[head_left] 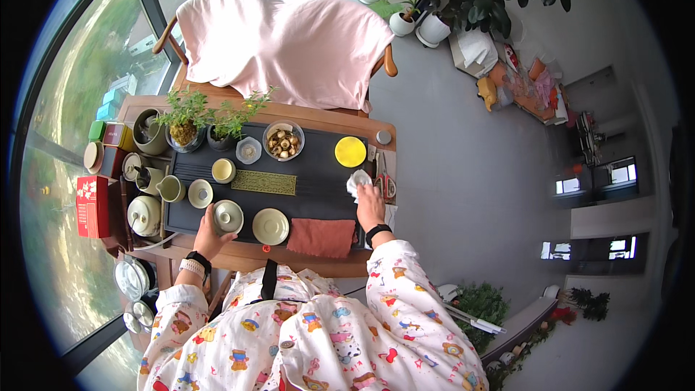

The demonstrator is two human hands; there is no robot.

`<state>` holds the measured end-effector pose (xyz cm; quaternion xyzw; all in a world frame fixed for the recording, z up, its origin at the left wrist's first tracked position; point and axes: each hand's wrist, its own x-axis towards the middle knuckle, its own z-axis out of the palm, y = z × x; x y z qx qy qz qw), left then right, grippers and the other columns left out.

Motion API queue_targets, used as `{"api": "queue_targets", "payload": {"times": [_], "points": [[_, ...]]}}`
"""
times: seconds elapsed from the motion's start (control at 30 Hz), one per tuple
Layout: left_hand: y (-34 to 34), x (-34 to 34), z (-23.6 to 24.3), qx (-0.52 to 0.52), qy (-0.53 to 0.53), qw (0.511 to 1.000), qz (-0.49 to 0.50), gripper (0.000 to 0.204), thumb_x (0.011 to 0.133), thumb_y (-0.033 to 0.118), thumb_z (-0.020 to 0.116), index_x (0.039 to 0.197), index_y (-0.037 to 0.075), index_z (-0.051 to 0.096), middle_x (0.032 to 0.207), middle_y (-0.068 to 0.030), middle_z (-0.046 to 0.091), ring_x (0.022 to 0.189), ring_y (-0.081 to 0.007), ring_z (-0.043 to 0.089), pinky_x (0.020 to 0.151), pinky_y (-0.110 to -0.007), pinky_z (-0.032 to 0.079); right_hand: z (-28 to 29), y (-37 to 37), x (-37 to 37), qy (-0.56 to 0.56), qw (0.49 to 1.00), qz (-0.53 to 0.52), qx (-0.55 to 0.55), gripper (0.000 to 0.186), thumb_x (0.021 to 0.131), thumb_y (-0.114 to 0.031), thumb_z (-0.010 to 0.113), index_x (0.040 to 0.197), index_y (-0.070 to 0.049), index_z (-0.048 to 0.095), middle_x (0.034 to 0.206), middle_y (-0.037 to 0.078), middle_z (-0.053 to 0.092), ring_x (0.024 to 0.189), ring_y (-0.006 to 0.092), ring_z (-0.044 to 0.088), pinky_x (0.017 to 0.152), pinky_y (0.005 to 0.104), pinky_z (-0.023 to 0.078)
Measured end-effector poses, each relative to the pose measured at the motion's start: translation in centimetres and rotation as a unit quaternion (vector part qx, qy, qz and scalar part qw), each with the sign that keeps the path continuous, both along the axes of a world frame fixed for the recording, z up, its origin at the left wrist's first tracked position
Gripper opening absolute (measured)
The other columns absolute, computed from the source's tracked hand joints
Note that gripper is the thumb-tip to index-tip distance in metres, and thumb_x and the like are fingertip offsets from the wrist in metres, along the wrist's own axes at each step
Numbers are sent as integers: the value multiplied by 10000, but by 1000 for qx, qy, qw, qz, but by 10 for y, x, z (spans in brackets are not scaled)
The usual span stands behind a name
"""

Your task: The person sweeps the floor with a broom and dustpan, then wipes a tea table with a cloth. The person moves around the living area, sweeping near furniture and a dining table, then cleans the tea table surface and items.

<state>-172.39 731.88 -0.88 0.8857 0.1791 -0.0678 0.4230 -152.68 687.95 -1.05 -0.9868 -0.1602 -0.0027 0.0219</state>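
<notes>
My left hand (207, 237) grips the side of a pale lidded tea bowl (229, 216) at the near left of a black tea tray (326, 203). A pale saucer (271, 226) lies just right of the bowl. Over at the tray's right side, my right hand (371, 208) has its fingers closed on a crumpled white tissue (357, 182). Near the front edge lies a folded reddish-brown tea towel (322, 237). Beyond the bowl are a strainer (200, 193), a small pouring pitcher (171, 188) and a little yellowish cup (224, 170).
A yellow disc (350, 151) and a clear bowl of brown pieces (283, 140) sit at the tray's far side. Red-handled scissors (389, 187) lie beside the tray. Potted plants (186, 119), a pale kettle (144, 215) and a red box (93, 207) crowd the left.
</notes>
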Motion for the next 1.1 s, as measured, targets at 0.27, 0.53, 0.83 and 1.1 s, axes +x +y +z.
{"api": "queue_targets", "payload": {"times": [0.27, 0.53, 0.83, 1.1], "points": [[-1, 0, 0, -13, 0, 1000, 9, 1176, 648, 178, 928, 1552, 34, 189, 1425, -243, 450, 1317, -389, 482, 1102, -420, 428, -8, -8, -68, 10, 1000, -10, 11, 330, 914, -169, 614, 1221, -48, 629, 1219, 87, 582, 1166, 285, 543, 937, 407, 490], [-1, -3, -6, 10, -11, 1000, 6, 1165, 660, 183, 923, 1551, 39, 186, 1416, -245, 456, 1310, -387, 486, 1094, -423, 430, -17, 26, -40, 35, 992, -9, 120, 224, 943, -102, 529, 1158, -56, 573, 1094, 148, 619, 1062, 339, 606, 873, 445, 525], [2, -2, -7, 19, -14, 1000, -15, 1169, 664, 188, 922, 1552, 41, 176, 1420, -249, 451, 1316, -398, 474, 1102, -431, 418, -10, 16, -30, 0, 998, -8, 61, 194, 937, -108, 509, 1088, -84, 629, 1105, 67, 601, 1040, 277, 602, 861, 388, 549], [0, -2, -3, -5, -4, 1000, -1, 1166, 658, 172, 920, 1549, 32, 181, 1417, -251, 450, 1301, -397, 491, 1092, -424, 433, -12, -10, -33, -7, 999, -6, 30, 194, 908, -102, 548, 1066, -103, 660, 1083, 84, 602, 1069, 290, 595, 873, 418, 529]]}}
